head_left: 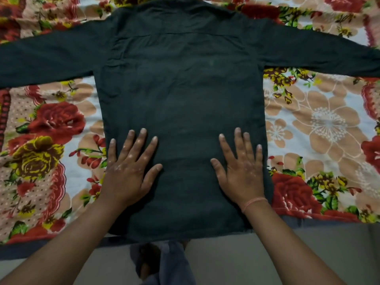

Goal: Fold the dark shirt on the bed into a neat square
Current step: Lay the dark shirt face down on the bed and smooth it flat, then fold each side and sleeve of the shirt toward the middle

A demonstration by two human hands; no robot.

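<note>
You are pressing your left hand (128, 173) and right hand (242, 171), fingers spread flat (gripping nothing), on the dark shirt (185, 89) lying back-up, sleeves outstretched, across the floral bed (318, 124).

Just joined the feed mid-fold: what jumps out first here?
The dark shirt dominates, spread flat and back-up across the middle of the bed, both sleeves stretched out to the sides. The left hand and right hand press palm-down on its lower half, fingers spread. Around it shows the bright floral bedsheet, with red roses at both sides.
</note>
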